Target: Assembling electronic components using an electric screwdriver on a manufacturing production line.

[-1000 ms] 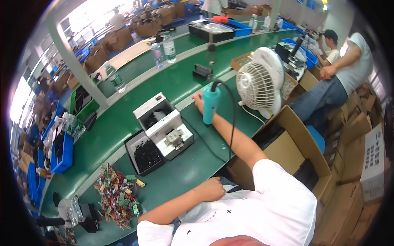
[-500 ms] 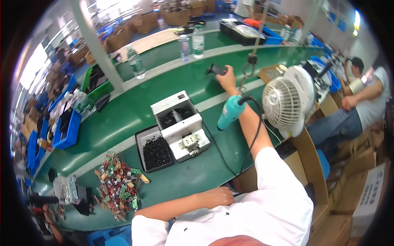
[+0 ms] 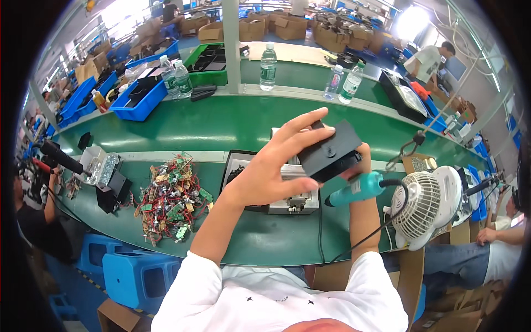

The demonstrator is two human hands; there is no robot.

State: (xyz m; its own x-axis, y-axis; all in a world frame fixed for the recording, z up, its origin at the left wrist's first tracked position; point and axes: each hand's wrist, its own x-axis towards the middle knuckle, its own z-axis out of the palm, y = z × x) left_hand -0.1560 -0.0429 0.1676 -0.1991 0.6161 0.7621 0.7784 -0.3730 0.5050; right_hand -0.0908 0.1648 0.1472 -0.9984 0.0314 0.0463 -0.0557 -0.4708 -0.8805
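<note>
In front of me, above the bench, is a black plastic case (image 3: 331,149), tilted, with a small round part on its face. My right hand (image 3: 360,160) grips it from the right side, its fingers partly hidden behind the case and a screwdriver. My left hand (image 3: 271,163) is at the case's left side, fingers spread and stretched, thumb near the lower corner; whether it bears any weight I cannot tell. The teal electric screwdriver (image 3: 359,189) hangs across my right wrist. Behind my left hand, a white machine (image 3: 296,206) and a tray of small black parts (image 3: 234,160) are mostly covered.
A heap of wired circuit boards (image 3: 172,202) lies on the bench left of me. The white fan (image 3: 417,202) stands at the right, near a seated person (image 3: 470,254). Bottles (image 3: 267,69) and a blue bin (image 3: 141,99) line the far ledge. Blue stools (image 3: 138,276) stand at lower left.
My right hand has brought the black case back from the far right to the front of me. My left hand has risen from the bench edge to the case. The view has turned left.
</note>
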